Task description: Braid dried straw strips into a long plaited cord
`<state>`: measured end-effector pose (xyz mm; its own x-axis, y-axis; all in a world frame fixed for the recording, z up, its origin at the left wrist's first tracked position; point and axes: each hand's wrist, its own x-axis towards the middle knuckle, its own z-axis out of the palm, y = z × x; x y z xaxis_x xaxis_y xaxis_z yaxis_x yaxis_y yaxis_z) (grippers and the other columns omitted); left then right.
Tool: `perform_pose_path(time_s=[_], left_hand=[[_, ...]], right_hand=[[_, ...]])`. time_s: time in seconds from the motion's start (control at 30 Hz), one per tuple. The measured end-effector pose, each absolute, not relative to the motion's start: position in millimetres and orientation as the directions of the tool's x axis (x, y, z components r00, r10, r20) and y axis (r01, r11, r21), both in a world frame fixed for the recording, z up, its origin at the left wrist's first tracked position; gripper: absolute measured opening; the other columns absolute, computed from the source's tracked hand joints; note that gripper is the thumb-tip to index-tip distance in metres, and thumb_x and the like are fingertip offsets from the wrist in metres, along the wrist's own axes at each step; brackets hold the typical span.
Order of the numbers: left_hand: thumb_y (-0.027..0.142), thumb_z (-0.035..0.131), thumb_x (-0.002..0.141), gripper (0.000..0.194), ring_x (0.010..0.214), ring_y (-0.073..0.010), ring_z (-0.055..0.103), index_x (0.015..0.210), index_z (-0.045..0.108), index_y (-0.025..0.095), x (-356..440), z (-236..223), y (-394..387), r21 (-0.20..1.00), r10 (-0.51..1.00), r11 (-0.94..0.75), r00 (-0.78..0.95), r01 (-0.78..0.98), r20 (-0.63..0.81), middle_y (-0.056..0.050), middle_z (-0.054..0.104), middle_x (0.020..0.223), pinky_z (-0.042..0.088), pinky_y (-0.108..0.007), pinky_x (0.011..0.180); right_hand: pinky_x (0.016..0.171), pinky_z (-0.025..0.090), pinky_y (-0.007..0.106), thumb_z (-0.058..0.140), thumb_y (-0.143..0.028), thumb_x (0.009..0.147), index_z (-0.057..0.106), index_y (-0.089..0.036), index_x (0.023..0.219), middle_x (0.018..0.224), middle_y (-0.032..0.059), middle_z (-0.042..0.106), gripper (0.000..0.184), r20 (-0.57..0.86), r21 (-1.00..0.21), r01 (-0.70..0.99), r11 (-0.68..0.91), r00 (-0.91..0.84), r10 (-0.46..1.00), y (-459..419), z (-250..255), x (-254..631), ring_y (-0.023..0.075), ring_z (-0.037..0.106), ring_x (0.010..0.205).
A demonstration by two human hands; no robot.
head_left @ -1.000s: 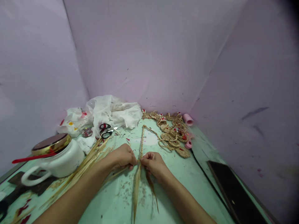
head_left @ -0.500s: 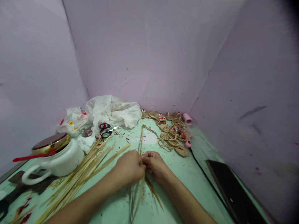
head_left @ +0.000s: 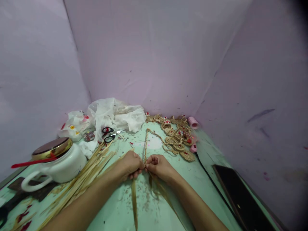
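Note:
My left hand (head_left: 132,164) and my right hand (head_left: 157,166) meet at the near end of a thin straw braid (head_left: 145,146), fingers pinched closed. From under the left hand a flat straw strand (head_left: 134,202) hangs toward me. Other strands (head_left: 166,195) trail from the right hand, partly blurred. Away from me the braid runs straight, bends at its far end and joins a pile of coiled braid (head_left: 176,142) with red and white beads. A bundle of loose straw strips (head_left: 79,186) lies left of my left forearm.
A white mug (head_left: 69,165) with a gold-rimmed lid and a red stick stands at left. Black-handled scissors (head_left: 109,134) lie before white plastic bags (head_left: 115,114). To the right are a pink spool (head_left: 192,123), a black cable (head_left: 209,179) and a dark flat slab (head_left: 240,195).
My left hand has shifted slightly left, its fingers now lower and more visible. The hanging strands have spread apart, one to the left and others to the right.

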<state>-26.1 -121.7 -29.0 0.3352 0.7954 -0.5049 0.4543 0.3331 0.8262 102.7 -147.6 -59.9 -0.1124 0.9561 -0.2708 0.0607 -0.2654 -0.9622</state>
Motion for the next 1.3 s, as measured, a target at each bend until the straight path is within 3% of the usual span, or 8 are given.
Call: perform_pose_path(time_s=[0.17, 0.3, 0.57, 0.8, 0.93, 1.07, 1.13, 1.3], left_hand=[[0.009, 0.047, 0.051, 0.014, 0.027, -0.0025, 0.020, 0.039, 0.040, 0.014, -24, -34, -121, 0.835, 0.866, 0.234, 0.283, 0.498, -0.412, 0.008, 0.026, 0.028, 0.010, -0.019, 0.032], [0.010, 0.047, 0.049, 0.013, 0.029, -0.0024, 0.020, 0.039, 0.041, 0.014, -22, -37, -121, 0.825, 0.886, 0.224, 0.244, 0.519, -0.395, 0.008, 0.027, 0.028, 0.011, -0.019, 0.033], [0.013, 0.046, 0.050, 0.013, 0.025, -0.0047, 0.025, 0.038, 0.041, 0.015, -25, -29, -123, 0.843, 0.829, 0.313, 0.307, 0.439, -0.467, 0.005, 0.034, 0.029, 0.012, -0.019, 0.029], [0.016, 0.050, 0.048, 0.008, 0.025, -0.0022, 0.020, 0.042, 0.046, 0.014, -37, -35, -112, 0.889, 0.756, 0.286, 0.486, 0.358, -0.439, 0.007, 0.035, 0.031, 0.008, -0.018, 0.028], [0.017, 0.050, 0.047, 0.009, 0.026, -0.0015, 0.019, 0.041, 0.045, 0.014, -37, -34, -112, 0.903, 0.740, 0.322, 0.519, 0.284, -0.427, 0.006, 0.036, 0.032, 0.007, -0.018, 0.029], [0.016, 0.048, 0.047, 0.010, 0.024, -0.0022, 0.020, 0.039, 0.044, 0.014, -36, -36, -112, 0.910, 0.736, 0.316, 0.535, 0.269, -0.414, 0.006, 0.035, 0.030, 0.006, -0.019, 0.029], [0.016, 0.047, 0.047, 0.010, 0.024, -0.0027, 0.020, 0.038, 0.043, 0.015, -37, -37, -112, 0.911, 0.737, 0.311, 0.537, 0.270, -0.410, 0.006, 0.034, 0.029, 0.006, -0.020, 0.029], [0.011, 0.043, 0.044, 0.007, 0.025, -0.0034, 0.019, 0.038, 0.045, 0.014, -36, -32, -112, 0.899, 0.734, 0.250, 0.535, 0.360, -0.419, 0.006, 0.033, 0.029, 0.008, -0.020, 0.030]], right_hand=[[0.046, 0.029, 0.020, 0.052, -0.015, 0.057, 0.056, -0.014, 0.058, 0.055, 0.0009, 0.056, 0.005, -0.078, -0.893, 0.447, -0.057, -0.028, 0.997, -148, -60, 105, 0.0089, 0.044, 0.050], [0.043, 0.023, 0.022, 0.055, -0.022, 0.057, 0.059, -0.015, 0.050, 0.044, 0.0004, 0.049, 0.010, -0.134, -0.704, 0.696, -0.143, 0.067, 0.989, -155, -42, 109, 0.0089, 0.039, 0.044], [0.045, 0.016, 0.025, 0.052, -0.014, 0.057, 0.058, -0.015, 0.046, 0.042, 0.0014, 0.047, 0.013, -0.046, -0.661, 0.750, -0.014, -0.022, 0.999, -174, -32, 84, 0.0073, 0.031, 0.041], [0.042, 0.021, 0.021, 0.056, -0.020, 0.058, 0.057, -0.015, 0.048, 0.042, -0.0012, 0.048, 0.011, -0.222, -0.821, 0.558, -0.121, -0.116, 0.968, -168, -34, 98, 0.0068, 0.035, 0.041], [0.040, 0.031, 0.020, 0.055, -0.022, 0.058, 0.054, -0.015, 0.061, 0.054, 0.0001, 0.054, 0.008, -0.339, -0.919, 0.174, -0.355, 0.115, 0.934, -158, -26, 107, 0.0096, 0.046, 0.048], [0.042, 0.040, 0.021, 0.056, -0.021, 0.055, 0.052, -0.014, 0.060, 0.055, 0.0006, 0.053, 0.010, -0.454, -0.868, -0.152, -0.473, -0.142, 0.880, -157, -24, 98, 0.0093, 0.049, 0.048], [0.040, 0.039, 0.021, 0.054, -0.020, 0.055, 0.050, -0.013, 0.054, 0.049, -0.0006, 0.050, 0.008, -0.441, -0.864, -0.164, -0.476, -0.209, 0.873, -156, -31, 91, 0.0072, 0.045, 0.040], [0.029, 0.024, 0.018, 0.050, -0.014, 0.057, 0.045, -0.015, 0.044, 0.032, -0.0056, 0.037, 0.014, -0.418, -0.907, -0.029, -0.420, -0.050, 0.907, -152, -49, 88, 0.0034, 0.028, 0.026]])
